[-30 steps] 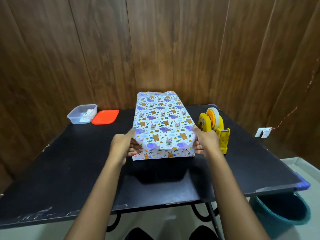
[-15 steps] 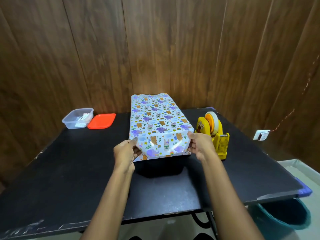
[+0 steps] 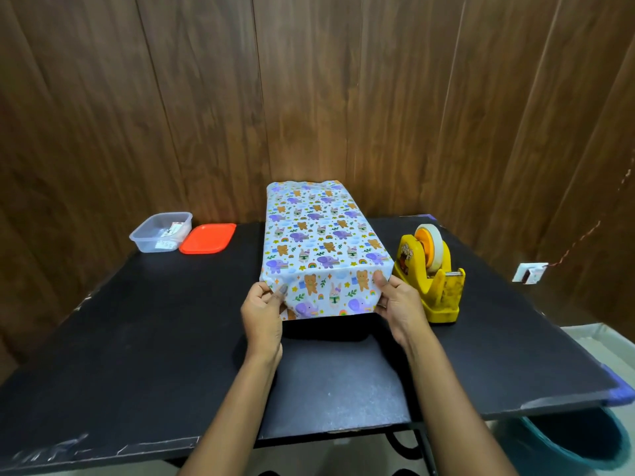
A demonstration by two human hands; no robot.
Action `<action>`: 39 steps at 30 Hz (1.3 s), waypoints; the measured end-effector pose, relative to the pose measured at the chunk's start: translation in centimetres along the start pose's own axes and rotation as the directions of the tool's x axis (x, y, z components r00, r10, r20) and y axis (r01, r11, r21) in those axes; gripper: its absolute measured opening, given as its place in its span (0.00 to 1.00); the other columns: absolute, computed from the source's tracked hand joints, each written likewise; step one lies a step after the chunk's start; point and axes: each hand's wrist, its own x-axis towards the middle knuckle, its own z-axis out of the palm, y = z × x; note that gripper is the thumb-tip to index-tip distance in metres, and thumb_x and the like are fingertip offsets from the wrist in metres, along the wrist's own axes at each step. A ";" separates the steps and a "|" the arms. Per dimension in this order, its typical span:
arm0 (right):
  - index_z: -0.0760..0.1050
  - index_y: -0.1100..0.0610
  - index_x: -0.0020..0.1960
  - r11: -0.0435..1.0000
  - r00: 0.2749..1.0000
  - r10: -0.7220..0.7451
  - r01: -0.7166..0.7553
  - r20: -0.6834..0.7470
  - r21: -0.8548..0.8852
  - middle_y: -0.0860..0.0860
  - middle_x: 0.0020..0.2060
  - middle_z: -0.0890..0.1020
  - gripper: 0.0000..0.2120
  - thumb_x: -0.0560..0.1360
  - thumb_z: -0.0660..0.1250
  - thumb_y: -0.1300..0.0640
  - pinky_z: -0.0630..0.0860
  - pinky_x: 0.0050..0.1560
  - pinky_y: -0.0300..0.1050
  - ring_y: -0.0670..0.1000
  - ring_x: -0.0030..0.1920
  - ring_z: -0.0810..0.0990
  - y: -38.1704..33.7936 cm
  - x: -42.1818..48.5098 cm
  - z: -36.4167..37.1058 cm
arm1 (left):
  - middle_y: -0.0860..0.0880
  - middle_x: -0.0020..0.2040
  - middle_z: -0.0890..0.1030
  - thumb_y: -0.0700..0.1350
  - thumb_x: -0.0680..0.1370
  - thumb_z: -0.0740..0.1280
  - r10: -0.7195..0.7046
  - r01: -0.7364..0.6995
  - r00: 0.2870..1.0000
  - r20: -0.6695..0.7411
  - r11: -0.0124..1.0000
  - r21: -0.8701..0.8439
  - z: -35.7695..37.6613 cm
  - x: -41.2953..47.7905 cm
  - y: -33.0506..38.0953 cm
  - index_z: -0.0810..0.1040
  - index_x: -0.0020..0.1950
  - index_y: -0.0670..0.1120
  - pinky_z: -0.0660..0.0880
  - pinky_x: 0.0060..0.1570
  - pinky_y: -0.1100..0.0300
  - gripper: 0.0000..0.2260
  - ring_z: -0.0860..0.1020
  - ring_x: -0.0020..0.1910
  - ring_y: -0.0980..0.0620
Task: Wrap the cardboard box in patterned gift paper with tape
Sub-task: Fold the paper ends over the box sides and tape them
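The box [image 3: 318,235] lies lengthwise at the middle of the black table [image 3: 137,338], covered in white gift paper printed with bears, elephants and rabbits. The paper's near end hangs folded down over the box's front face. My left hand [image 3: 264,312] pinches the near left corner of the paper, thumb on the front face. My right hand [image 3: 398,302] grips the near right corner, thumb on the front. A yellow tape dispenser [image 3: 429,273] with a roll of tape stands just right of the box, behind my right hand. The cardboard itself is hidden.
A clear plastic tub [image 3: 161,231] and its orange lid [image 3: 208,238] sit at the table's far left. A wooden wall rises right behind the table. A teal bucket [image 3: 577,441] stands on the floor under the table's near right corner.
The paper flap at the near end has been folded further down over the box's front face. Both hands have stayed at the near corners, shifting slightly with it.
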 end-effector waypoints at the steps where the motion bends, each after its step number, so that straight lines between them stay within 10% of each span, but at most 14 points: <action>1: 0.78 0.57 0.49 1.000 1.000 -0.002 0.002 0.009 -0.003 0.50 0.39 0.85 0.06 0.77 0.65 0.56 0.79 0.36 0.41 0.48 0.38 0.84 0.0 0.0 -0.1 | 0.48 0.32 0.80 0.33 0.75 0.66 0.009 -0.009 1.000 0.003 1.000 -0.009 0.0 -0.1 -0.1 0.72 0.37 0.43 0.78 0.38 0.59 0.09 0.79 0.33 0.54; 18: 0.77 0.62 0.43 0.946 0.999 -0.035 0.044 0.035 -0.322 0.56 0.37 0.82 0.06 0.76 0.66 0.60 0.68 0.22 0.30 0.43 0.22 0.78 1.0 0.4 0.0 | 0.44 0.31 0.73 0.37 0.74 0.70 0.133 -0.091 0.986 -0.104 0.936 0.340 0.5 0.3 -2.1 0.71 0.35 0.38 0.66 0.32 0.60 0.10 0.69 0.33 0.51; 21: 0.79 0.68 0.46 0.941 0.999 -0.047 0.043 -0.005 -0.336 0.61 0.36 0.83 0.11 0.76 0.67 0.58 0.72 0.26 0.37 0.55 0.29 0.80 1.5 0.7 0.0 | 0.42 0.31 0.74 0.37 0.75 0.68 0.172 -0.084 0.973 -0.153 0.885 0.459 0.7 0.1 -1.9 0.70 0.35 0.38 0.62 0.26 0.64 0.10 0.68 0.32 0.48; 28: 0.77 0.58 0.28 0.851 0.988 -0.131 0.068 -0.085 -0.520 0.53 0.22 0.80 0.18 0.71 0.71 0.48 0.69 0.29 0.45 0.56 0.27 0.75 2.2 1.5 -0.2 | 0.40 0.47 0.77 0.42 0.77 0.64 0.344 -0.171 0.939 -0.018 0.510 0.843 0.6 -0.3 -1.2 0.74 0.47 0.39 0.68 0.46 0.49 0.06 0.74 0.49 0.39; 33: 0.75 0.56 0.27 0.777 0.981 -0.167 0.073 -0.093 -0.625 0.52 0.23 0.80 0.20 0.71 0.70 0.45 0.68 0.29 0.42 0.48 0.20 0.69 1.9 1.4 -0.2 | 0.44 0.39 0.77 0.42 0.72 0.71 0.494 -0.295 0.858 0.139 0.253 0.921 -0.7 0.6 -1.9 0.74 0.40 0.42 0.66 0.41 0.51 0.07 0.75 0.44 0.41; 39: 0.75 0.61 0.29 0.721 0.965 -0.238 0.103 -0.105 -0.685 0.53 0.24 0.79 0.22 0.70 0.71 0.44 0.70 0.33 0.46 0.49 0.21 0.70 1.8 1.1 -0.3 | 0.47 0.43 0.74 0.48 0.72 0.72 0.492 -0.316 0.866 0.092 0.395 0.863 -0.8 0.7 -1.2 0.72 0.42 0.43 0.67 0.42 0.55 0.11 0.72 0.46 0.46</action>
